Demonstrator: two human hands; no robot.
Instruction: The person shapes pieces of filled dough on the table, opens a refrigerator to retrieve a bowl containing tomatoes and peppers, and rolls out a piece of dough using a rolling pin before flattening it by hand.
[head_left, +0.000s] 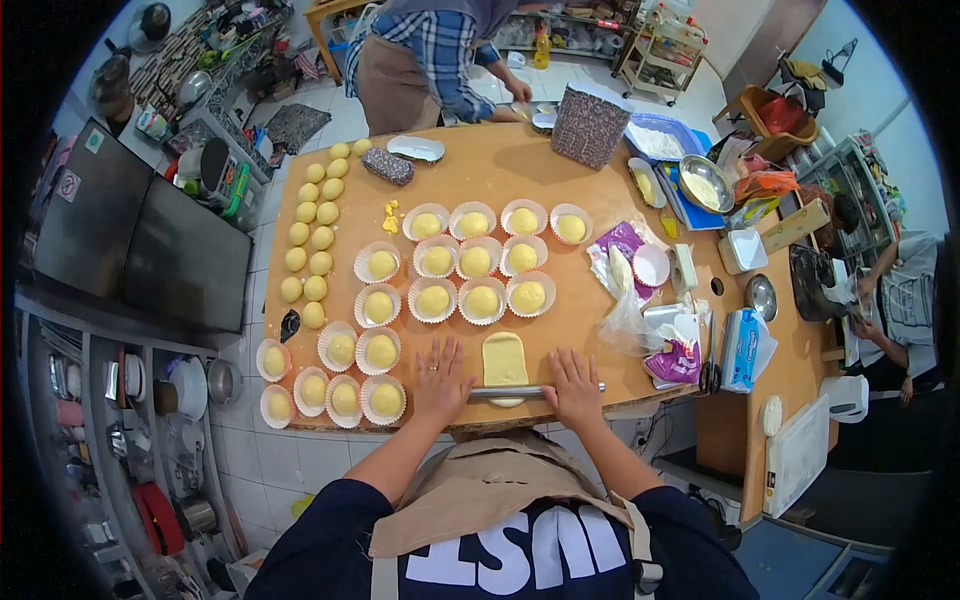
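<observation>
A flattened oblong of pale yellow dough (505,358) lies on the table in front of me. Across its near end rests a thin metal rolling pin (510,391). My left hand (441,388) presses on the pin's left end, its fingers stretched forward and apart. On the right end, my right hand (574,390) lies the same way, palm down with fingers extended. Left of my left hand, round dough balls sit in paper cups, one cup (384,400) being closest. More filled cups (482,302) stand in rows beyond the flattened dough.
Bare dough balls (321,238) line the table's left side. A purple packet (672,362), scissors (710,376) and a blue tissue pack (741,350) lie at right. A patterned box (590,125) stands at the back. One person works across the table, another at far right.
</observation>
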